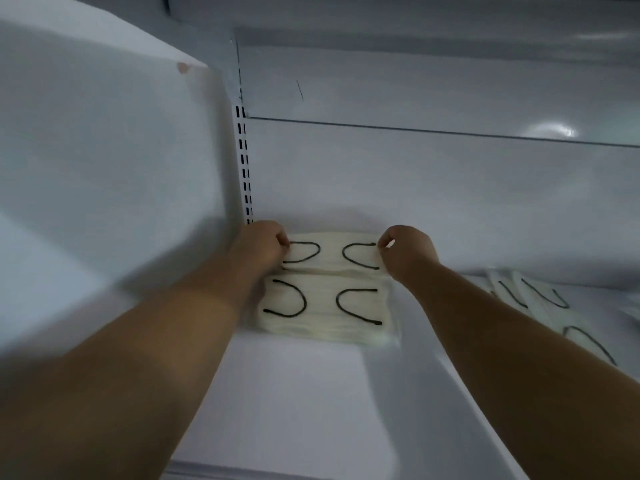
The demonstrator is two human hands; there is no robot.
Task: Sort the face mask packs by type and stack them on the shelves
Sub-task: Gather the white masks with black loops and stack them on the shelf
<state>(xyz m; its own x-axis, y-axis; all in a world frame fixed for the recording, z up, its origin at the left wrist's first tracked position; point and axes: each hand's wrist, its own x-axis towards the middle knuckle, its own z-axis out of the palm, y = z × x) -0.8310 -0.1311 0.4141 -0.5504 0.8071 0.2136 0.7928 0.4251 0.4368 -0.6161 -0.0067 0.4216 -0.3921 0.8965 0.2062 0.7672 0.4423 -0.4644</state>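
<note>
Blurred masks (pixel 550 306) at right, perhaps loose, run behind the forearm.

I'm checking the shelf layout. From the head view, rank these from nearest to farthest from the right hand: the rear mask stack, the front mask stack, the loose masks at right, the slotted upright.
1. Rear mask stack: pinched at its right end by the right hand.
2. Front mask stack: just in front.
3. Loose masks and slotted upright, on opposite sides: too close to call.

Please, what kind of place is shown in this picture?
Probably a shop or stockroom shelving unit: a white metal shelf, a slotted upright rail for adjustable shelves, and stacked face masks.
</note>
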